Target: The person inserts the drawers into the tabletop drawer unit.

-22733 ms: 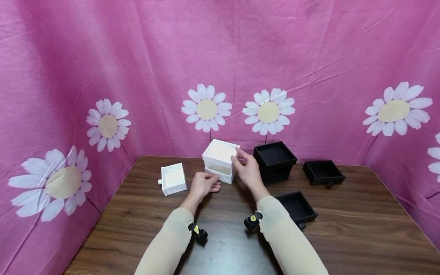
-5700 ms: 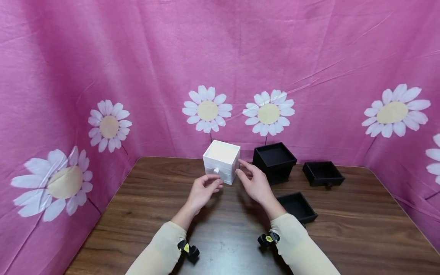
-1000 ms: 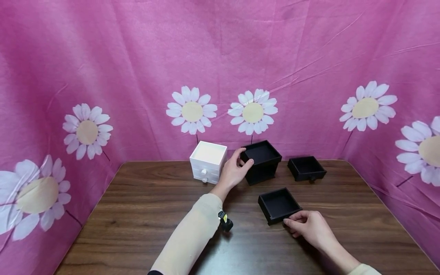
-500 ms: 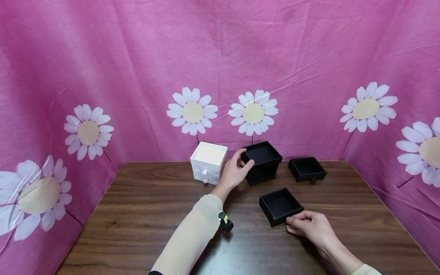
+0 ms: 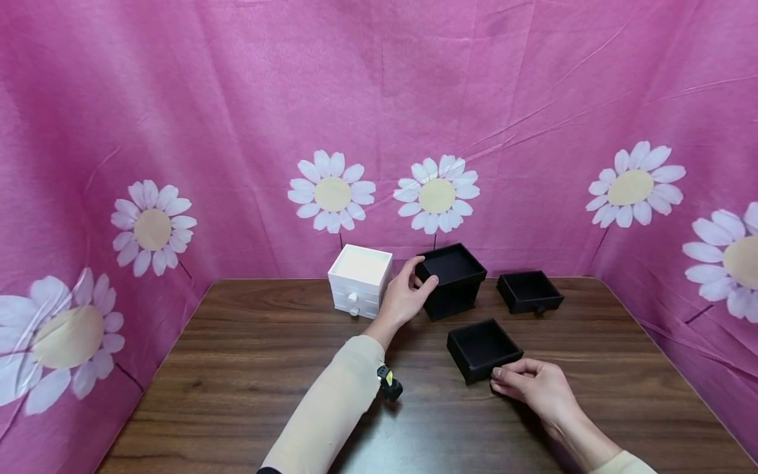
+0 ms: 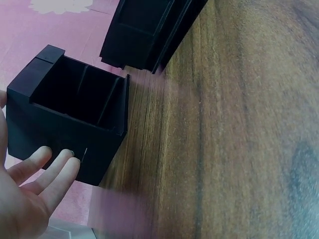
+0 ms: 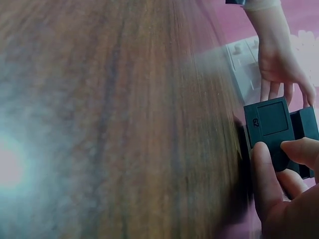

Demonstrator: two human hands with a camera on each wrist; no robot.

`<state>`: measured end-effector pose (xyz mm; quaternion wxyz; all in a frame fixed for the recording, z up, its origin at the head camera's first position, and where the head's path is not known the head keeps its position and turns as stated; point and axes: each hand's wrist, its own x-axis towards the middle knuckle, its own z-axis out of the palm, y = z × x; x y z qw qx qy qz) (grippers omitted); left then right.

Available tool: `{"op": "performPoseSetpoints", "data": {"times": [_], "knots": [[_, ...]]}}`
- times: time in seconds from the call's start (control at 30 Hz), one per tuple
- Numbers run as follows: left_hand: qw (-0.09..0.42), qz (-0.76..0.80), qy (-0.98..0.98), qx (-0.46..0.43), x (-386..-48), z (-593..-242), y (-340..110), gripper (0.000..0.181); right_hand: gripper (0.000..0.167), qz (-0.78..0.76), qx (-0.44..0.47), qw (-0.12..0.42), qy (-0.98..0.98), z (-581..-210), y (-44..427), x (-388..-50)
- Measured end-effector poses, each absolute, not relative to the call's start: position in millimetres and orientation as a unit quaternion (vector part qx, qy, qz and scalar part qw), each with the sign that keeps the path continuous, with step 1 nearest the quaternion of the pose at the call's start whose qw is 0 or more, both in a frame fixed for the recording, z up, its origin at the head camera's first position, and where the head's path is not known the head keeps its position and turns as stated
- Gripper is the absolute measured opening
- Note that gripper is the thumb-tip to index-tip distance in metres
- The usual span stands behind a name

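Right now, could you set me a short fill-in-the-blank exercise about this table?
1. The white mini drawer cabinet has ____ knobs on its front.
2. The person's ____ hand grips the nearer black drawer.
3. The cabinet shell touched by the left hand is ____ in colour.
Missing words: two; right; black.

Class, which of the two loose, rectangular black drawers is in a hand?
The nearer rectangular black drawer, its front pinched by the right hand; the other rectangular black drawer, farther back, is untouched.
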<state>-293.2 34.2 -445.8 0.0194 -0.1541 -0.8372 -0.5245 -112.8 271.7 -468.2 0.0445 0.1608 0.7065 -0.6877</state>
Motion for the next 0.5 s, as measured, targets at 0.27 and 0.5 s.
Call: {"op": "performPoseSetpoints", "data": {"times": [0.27,0.5], "knots": [[0.027,-0.518,-0.841,-0.152,-292.8,-447.5,34.2,0.059,0.010,-0.700,0.152,0.040,0.696,-464.4,268.7,-121.9],[0.026,-0.519,-0.841,-0.150,-293.9,-448.2,35.1,0.059,0.011,-0.705,0.150,0.036,0.692,-466.0,269.3,-131.0]]}}
